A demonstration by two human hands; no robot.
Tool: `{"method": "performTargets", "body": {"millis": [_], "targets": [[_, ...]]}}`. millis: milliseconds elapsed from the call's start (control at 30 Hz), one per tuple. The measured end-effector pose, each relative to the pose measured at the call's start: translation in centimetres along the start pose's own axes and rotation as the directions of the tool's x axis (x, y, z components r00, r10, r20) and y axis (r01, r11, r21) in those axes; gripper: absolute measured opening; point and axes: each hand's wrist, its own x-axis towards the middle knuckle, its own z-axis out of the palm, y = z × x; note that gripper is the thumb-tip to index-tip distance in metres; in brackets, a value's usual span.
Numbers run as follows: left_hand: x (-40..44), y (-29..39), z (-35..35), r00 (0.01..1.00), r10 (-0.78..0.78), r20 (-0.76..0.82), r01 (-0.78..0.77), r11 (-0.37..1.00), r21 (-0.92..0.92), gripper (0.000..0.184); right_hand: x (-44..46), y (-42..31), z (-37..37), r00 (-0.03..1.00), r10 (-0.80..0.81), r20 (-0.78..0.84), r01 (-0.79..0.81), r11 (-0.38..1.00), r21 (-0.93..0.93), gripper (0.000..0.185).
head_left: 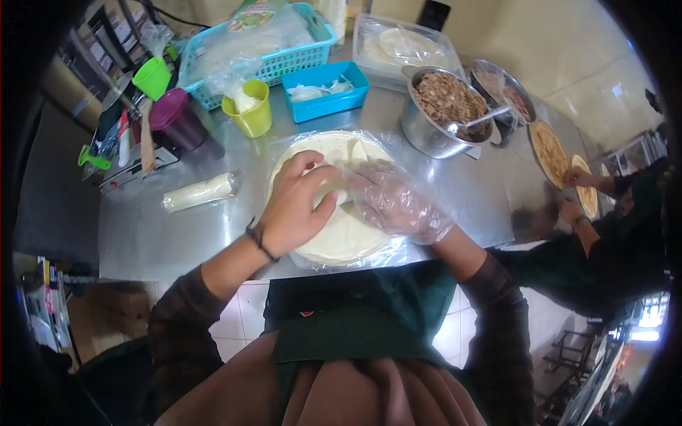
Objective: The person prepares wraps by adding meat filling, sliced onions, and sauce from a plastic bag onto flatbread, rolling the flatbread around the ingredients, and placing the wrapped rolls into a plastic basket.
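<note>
Pale round flatbread [339, 236] (partly hidden) lies flat on clear plastic [389, 253]

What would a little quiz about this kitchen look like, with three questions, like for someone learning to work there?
1. Pick one: which of the worker's hands wears the clear glove? A) left B) right
2. True or false: the pale roll lies to the right of the round pale sheets.
3. Fill the gap: a metal utensil sticks up out of the brown filling in the ____.

Key:
1. B, the right hand.
2. False; it lies to their left.
3. Steel pot.
</note>
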Motion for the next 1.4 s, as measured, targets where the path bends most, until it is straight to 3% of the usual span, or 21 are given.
{"method": "performTargets", "body": {"millis": [33,100,133,167,200,233,300,367,433,500,600,667,700,767,867,1000,1067,1100,1167,1233,1400], "targets": [[-1.0,1.0,-1.0,1.000,-0.015,-0.004,0.015,1.000,0.022,0.024,0.5,-0.6,-0.1,0.999,0.023,0.044,-0.021,0.999,-0.049,0.050],[-3.7,2.8,-2.7,0.883,-0.395,0.252,0.464,0.813,-0.352,0.022,0.9,-1.0,0.1,0.997,0.010,0.083,-0.002,0.995,-0.097,0.055],[-4.8,3.1,-3.0,0.878,-0.416,0.237,0.476,0.814,-0.333,0.022,1.2,-1.3,0.1,0.992,0.019,0.122,0.002,0.986,-0.165,0.060],[-6.0,3.2,-2.9,0.676,-0.611,0.412,0.725,0.455,-0.517,0.021,1.7,-1.7,0.0,0.993,-0.007,0.119,0.025,0.989,-0.147,0.060],[-6.8,3.1,-2.9,0.435,-0.660,0.613,0.813,-0.006,-0.583,0.021,2.3,-2.3,-0.5,0.974,0.011,0.225,0.022,0.989,-0.145,0.063],[-7.2,2.6,-3.0,0.429,-0.677,0.598,0.811,-0.003,-0.585,0.021,2.8,-2.7,-0.8,0.944,0.033,0.328,0.017,0.989,-0.148,0.066],[-7.2,1.6,-3.3,0.294,-0.715,0.635,0.652,-0.336,-0.680,0.029,3.5,-3.3,-1.1,0.935,0.009,0.355,0.053,0.985,-0.164,0.069],[-6.3,1.8,-3.2,0.247,-0.770,0.588,0.629,-0.334,-0.702,0.027,3.9,-3.9,-1.3,0.922,-0.004,0.387,0.082,0.979,-0.187,0.073],[-5.5,1.7,-3.1,0.100,-0.811,0.576,0.683,-0.365,-0.633,0.027,4.5,-4.3,-1.5,0.905,0.058,0.422,0.022,0.983,-0.183,0.075],[-5.9,1.2,-2.5,0.099,-0.823,0.559,0.700,-0.342,-0.627,0.026,4.7,-4.4,-1.2,0.890,0.054,0.453,0.040,0.980,-0.195,0.075],[-6.0,0.8,-1.9,0.213,-0.855,0.472,0.731,-0.182,-0.658,0.024,5.0,-4.3,-1.2,0.861,0.046,0.506,0.050,0.983,-0.174,0.073],[-5.1,1.4,-1.7,0.468,-0.859,0.209,0.815,0.328,-0.477,0.015,5.0,-4.2,-1.1,0.852,0.044,0.521,0.037,0.989,-0.144,0.071],[-5.1,1.4,-1.5,0.473,-0.857,0.207,0.813,0.333,-0.478,0.015,4.8,-4.3,-1.0,0.868,0.045,0.494,0.041,0.986,-0.161,0.067],[-5.5,1.4,-0.6,0.743,-0.667,-0.047,0.624,0.717,-0.311,0.012,4.9,-4.4,-1.0,0.884,0.050,0.464,0.039,0.983,-0.181,0.063],[-6.0,0.8,1.1,0.766,-0.613,-0.194,0.528,0.772,-0.354,0.012,5.1,-4.7,-1.5,0.857,0.102,0.505,-0.014,0.984,-0.176,0.056],[-6.1,1.4,1.5,0.829,-0.471,-0.302,0.404,0.877,-0.260,0.014,4.6,-4.3,-0.8,0.892,0.018,0.452,0.075,0.980,-0.187,0.054],[-6.4,1.2,1.1,0.945,-0.275,-0.178,0.297,0.948,0.111,0.014,4.6,-4.2,-1.0,0.879,0.005,0.477,0.092,0.979,-0.181,0.057],[-6.2,1.0,0.7,0.945,-0.273,-0.181,0.295,0.949,0.108,0.014,4.7,-4.2,-1.2,0.868,0.023,0.496,0.073,0.982,-0.172,0.055],[-5.3,0.7,-0.4,0.998,-0.058,0.013,0.050,0.948,0.314,0.014,4.3,-3.8,-1.3,0.856,0.041,0.515,0.053,0.984,-0.167,0.054],[-5.0,0.6,-0.8,0.994,-0.076,0.083,0.052,0.963,0.266,0.013,2.6,-2.2,-0.5,0.981,-0.060,0.185,0.079,0.992,-0.095,0.048],[-4.9,0.1,-0.9,0.978,-0.081,0.193,0.043,0.980,0.194,0.018,1.7,0.8,0.2,0.972,-0.217,0.089,0.223,0.973,-0.058,0.047]]}}
